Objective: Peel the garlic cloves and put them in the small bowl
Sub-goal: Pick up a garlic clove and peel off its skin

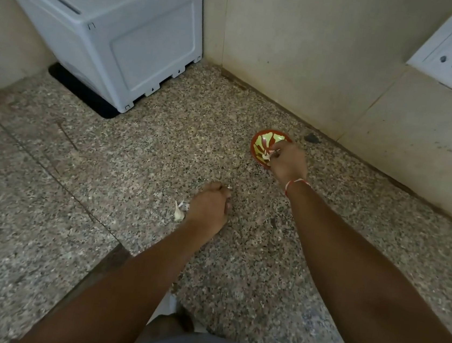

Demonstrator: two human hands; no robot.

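Small bowl [261, 144], red-rimmed, at 2 o'clock on the granite counter [136, 161]. Right hand [286, 164] over its near edge, fingertips pinching a pale garlic piece [266, 156]. Left hand [209, 206] curled at centre, contents hidden; 1 garlic clove [178, 213] at its 9 o'clock.

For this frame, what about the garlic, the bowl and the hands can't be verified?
- Small bowl, head view: its near right part is covered by the right hand, so the count of cloves inside is unknown.
- Right hand: whether the pale bit at its fingertips is clove or skin is too small to tell.
- Left hand: curled fingers hide anything it holds.
- Garlic beside it: partly hidden, peeled state unclear.
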